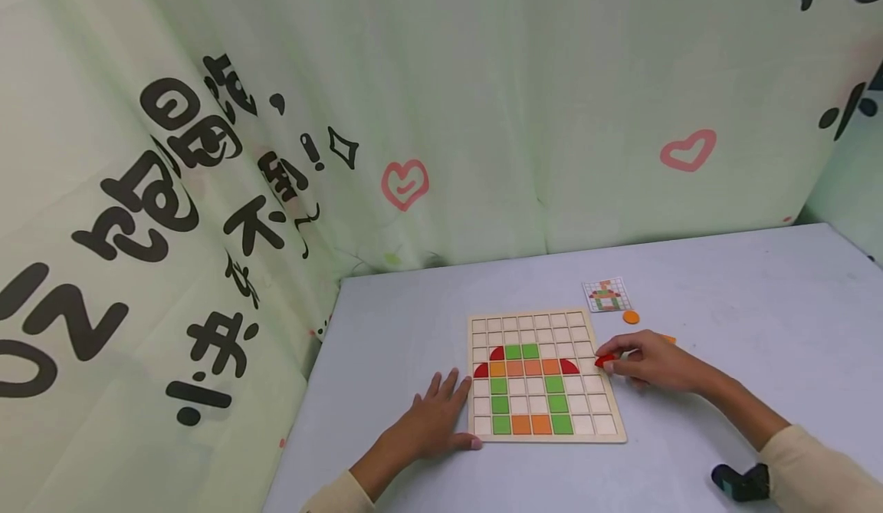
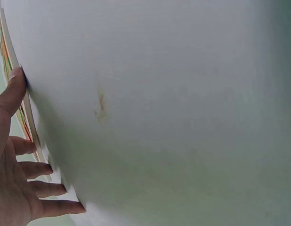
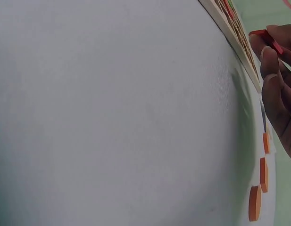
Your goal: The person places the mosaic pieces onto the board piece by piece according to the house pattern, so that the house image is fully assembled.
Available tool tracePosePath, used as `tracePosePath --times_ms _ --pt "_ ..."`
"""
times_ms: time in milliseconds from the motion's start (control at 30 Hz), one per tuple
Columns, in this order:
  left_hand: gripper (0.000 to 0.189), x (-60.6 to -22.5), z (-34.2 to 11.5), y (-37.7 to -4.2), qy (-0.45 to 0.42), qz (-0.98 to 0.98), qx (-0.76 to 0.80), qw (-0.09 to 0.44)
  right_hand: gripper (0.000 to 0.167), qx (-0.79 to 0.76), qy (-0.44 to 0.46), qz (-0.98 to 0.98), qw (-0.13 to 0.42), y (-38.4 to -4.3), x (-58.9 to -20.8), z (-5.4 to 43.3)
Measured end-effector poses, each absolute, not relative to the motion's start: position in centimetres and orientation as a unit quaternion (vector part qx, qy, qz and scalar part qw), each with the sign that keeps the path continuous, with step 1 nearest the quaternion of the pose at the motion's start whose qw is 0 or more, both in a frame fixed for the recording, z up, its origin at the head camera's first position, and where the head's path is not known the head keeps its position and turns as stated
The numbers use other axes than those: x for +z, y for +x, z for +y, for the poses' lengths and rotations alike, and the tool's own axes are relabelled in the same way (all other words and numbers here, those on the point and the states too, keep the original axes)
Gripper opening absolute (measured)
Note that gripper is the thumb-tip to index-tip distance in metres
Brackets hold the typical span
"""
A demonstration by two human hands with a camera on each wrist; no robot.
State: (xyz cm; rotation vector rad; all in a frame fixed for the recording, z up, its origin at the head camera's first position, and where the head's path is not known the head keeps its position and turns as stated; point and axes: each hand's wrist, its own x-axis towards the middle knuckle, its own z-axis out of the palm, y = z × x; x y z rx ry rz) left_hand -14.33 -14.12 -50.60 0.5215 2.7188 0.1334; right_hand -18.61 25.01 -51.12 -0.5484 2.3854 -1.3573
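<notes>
A wooden grid board (image 1: 594,430) lies on the table, partly filled with green, orange and red flat pieces. Its red quarter-round pieces (image 1: 569,366) sit at the sides of the pattern. My left hand (image 1: 436,419) rests at the board's left edge with fingers spread, the thumb at the near left corner. Just past the board's right edge, my right hand (image 1: 651,360) pinches a red piece (image 1: 604,360) between thumb and fingers. That red piece (image 3: 267,39) shows above the table in the right wrist view.
A pattern card (image 1: 607,295) lies behind the board, with an orange round piece (image 1: 631,317) near it. Another orange piece (image 1: 667,339) is partly hidden behind the right hand. Several orange pieces (image 3: 254,203) show in the right wrist view. A dark object (image 1: 741,483) lies by the right sleeve.
</notes>
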Motion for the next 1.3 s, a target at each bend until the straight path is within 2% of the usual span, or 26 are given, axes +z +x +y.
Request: tracePosePath --times_ms 400,667,833,1033,1200,1300 --pt "0.1 -50.6 -14.3 -14.3 0.179 0.965 0.049 0.185 0.03 -0.463 -0.152 0.865 0.12 -19.9 -51.6 21.5" --pt "0.1 -50.8 -14.4 -14.3 0.18 0.963 0.059 0.192 0.021 -0.441 -0.128 0.884 0.085 -20.8 -52.0 18.6" --pt "0.1 -51.1 -14.4 -14.5 0.182 0.962 0.065 0.193 0.02 -0.402 -0.135 0.903 0.059 -21.3 -52.0 17.3" --pt "0.1 -50.9 -14.3 -14.5 0.187 0.962 0.064 0.188 0.022 -0.403 -0.149 0.901 0.063 -21.4 -51.8 16.4" --pt "0.1 -50.8 -14.3 -14.5 0.189 0.962 0.06 0.186 0.019 -0.376 -0.151 0.913 0.04 -21.4 -51.8 16.2" --pt "0.1 -50.7 -14.3 -14.5 0.189 0.963 0.053 0.186 0.023 -0.359 -0.151 0.92 0.034 -21.4 -51.8 16.2"
